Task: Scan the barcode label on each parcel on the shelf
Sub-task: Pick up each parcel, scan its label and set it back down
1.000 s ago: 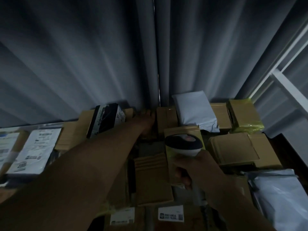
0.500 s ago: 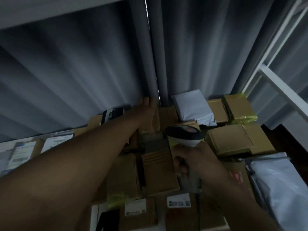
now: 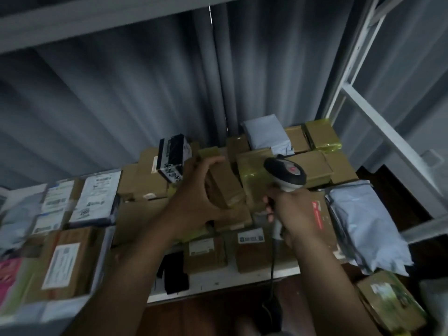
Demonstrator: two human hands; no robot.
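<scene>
1. The left hand (image 3: pixel 201 197) grips a small brown cardboard parcel (image 3: pixel 224 184), fingers curled over its far end, tilting it up above the pile in the middle of the shelf (image 3: pixel 218 284).
2. The right hand (image 3: pixel 294 214) is wrapped round the handle of the barcode scanner (image 3: pixel 284 174), whose dark head sits just right of that parcel.
3. A black-and-white box (image 3: pixel 172 161) stands just beyond the left hand.
4. Grey mailer bags (image 3: pixel 363 224) lie at the right; labelled parcels (image 3: pixel 94 197) crowd the left.
</scene>
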